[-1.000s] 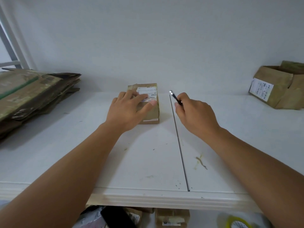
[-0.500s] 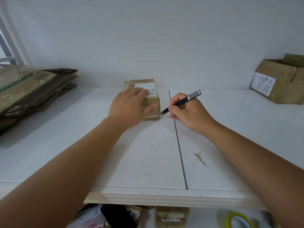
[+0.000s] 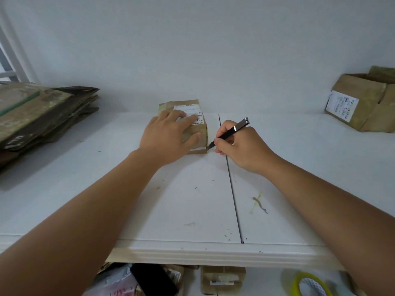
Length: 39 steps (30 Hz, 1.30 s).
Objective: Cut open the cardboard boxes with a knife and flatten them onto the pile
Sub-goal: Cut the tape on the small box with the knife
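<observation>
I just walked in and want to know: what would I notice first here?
First, the two hands in the middle of the white table: the left hand presses flat on a small cardboard box, and the right hand holds a black knife at the box's near right corner. Flattened cardboard is piled at far left.

This looks like a plain room at home used for sorting parcel packaging, not a shop or workshop. A white table [image 3: 192,210] with a moulded front edge stands against a bare white wall [image 3: 192,50]. A pile [image 3: 38,116] of flattened cardboard lies at the left of the frame, and opened boxes [image 3: 363,103] with shipping labels sit at the right. Along the bottom edge, more parcels [image 3: 222,278] and a tape roll [image 3: 310,285] lie below the table.
</observation>
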Each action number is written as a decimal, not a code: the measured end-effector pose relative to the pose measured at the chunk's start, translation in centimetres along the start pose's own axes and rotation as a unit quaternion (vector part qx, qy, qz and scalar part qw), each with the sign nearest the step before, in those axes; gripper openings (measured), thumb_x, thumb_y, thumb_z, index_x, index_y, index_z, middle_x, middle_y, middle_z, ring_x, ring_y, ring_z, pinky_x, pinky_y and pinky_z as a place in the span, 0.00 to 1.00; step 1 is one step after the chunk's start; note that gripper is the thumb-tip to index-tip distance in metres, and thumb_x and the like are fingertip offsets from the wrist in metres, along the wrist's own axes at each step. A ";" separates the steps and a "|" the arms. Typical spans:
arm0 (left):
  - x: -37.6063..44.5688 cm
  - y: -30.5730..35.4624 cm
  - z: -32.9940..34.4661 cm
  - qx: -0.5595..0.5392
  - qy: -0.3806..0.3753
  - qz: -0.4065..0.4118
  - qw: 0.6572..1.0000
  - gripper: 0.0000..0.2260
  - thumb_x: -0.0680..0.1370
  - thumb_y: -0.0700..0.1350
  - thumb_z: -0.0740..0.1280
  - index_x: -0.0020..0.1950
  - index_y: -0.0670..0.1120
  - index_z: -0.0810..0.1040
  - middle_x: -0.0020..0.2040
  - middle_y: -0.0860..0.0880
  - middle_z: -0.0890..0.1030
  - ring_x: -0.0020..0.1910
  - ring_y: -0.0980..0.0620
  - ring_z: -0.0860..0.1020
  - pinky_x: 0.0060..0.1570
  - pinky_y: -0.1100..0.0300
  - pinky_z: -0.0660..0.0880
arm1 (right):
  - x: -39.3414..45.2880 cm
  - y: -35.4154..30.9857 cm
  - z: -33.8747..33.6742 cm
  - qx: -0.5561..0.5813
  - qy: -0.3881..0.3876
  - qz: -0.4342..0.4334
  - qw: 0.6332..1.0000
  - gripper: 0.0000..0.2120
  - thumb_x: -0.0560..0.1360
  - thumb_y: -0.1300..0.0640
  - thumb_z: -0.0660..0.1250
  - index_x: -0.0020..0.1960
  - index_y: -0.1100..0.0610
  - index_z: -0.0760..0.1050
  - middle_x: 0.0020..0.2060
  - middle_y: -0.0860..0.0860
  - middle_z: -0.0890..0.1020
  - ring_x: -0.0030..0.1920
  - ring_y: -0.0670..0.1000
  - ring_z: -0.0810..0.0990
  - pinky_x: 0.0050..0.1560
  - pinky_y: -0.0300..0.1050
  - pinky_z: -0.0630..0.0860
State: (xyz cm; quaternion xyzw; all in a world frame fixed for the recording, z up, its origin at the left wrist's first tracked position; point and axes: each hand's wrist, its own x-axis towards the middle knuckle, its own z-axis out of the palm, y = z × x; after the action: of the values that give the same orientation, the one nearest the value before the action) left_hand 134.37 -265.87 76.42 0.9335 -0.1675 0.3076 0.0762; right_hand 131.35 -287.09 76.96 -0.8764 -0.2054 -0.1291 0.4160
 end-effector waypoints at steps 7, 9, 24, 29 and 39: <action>0.1 -0.1 -0.2 0.003 -0.013 0.007 1.000 0.23 0.79 0.60 0.62 0.73 0.56 0.71 0.68 0.51 0.73 0.67 0.44 0.68 0.62 0.50 0.66 | -0.1 -0.2 0.2 -0.069 0.002 -0.028 0.997 0.04 0.78 0.53 0.64 0.46 0.53 0.72 0.36 0.50 0.84 0.42 0.54 0.83 0.47 0.56 0.79; 0.1 0.0 -0.2 0.005 -0.013 0.012 1.000 0.23 0.79 0.59 0.62 0.73 0.56 0.71 0.67 0.51 0.73 0.66 0.43 0.69 0.62 0.49 0.66 | -0.1 -0.3 0.2 -0.090 0.003 -0.039 0.995 0.05 0.79 0.53 0.64 0.47 0.53 0.72 0.37 0.50 0.83 0.42 0.55 0.82 0.46 0.56 0.78; 0.1 -0.1 -0.2 0.026 -0.022 0.025 0.999 0.25 0.79 0.57 0.65 0.75 0.55 0.68 0.69 0.50 0.72 0.66 0.42 0.68 0.62 0.49 0.66 | 0.2 -0.4 0.0 -0.053 0.038 -0.043 0.997 0.04 0.78 0.55 0.64 0.47 0.55 0.72 0.38 0.53 0.84 0.42 0.56 0.83 0.47 0.57 0.79; 0.2 -0.1 -0.2 0.021 -0.025 0.024 0.999 0.25 0.79 0.57 0.64 0.75 0.55 0.68 0.69 0.50 0.72 0.67 0.43 0.68 0.63 0.49 0.66 | 0.2 -0.5 0.0 -0.053 0.071 -0.059 0.994 0.05 0.79 0.55 0.64 0.49 0.57 0.73 0.38 0.54 0.84 0.43 0.56 0.84 0.47 0.57 0.79; 0.2 0.0 -0.3 0.016 -0.028 0.025 0.999 0.25 0.79 0.57 0.64 0.76 0.55 0.68 0.69 0.50 0.72 0.67 0.43 0.67 0.63 0.49 0.66 | 0.1 -0.6 -0.1 -0.080 0.098 -0.092 0.988 0.05 0.79 0.54 0.64 0.48 0.55 0.73 0.36 0.52 0.83 0.41 0.54 0.83 0.43 0.54 0.78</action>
State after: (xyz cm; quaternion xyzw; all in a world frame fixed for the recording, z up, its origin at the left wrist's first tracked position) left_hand 134.36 -265.86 76.74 0.9385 -0.1881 0.2854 0.0491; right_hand 131.12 -286.79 77.42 -0.8674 -0.2325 -0.2680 0.3490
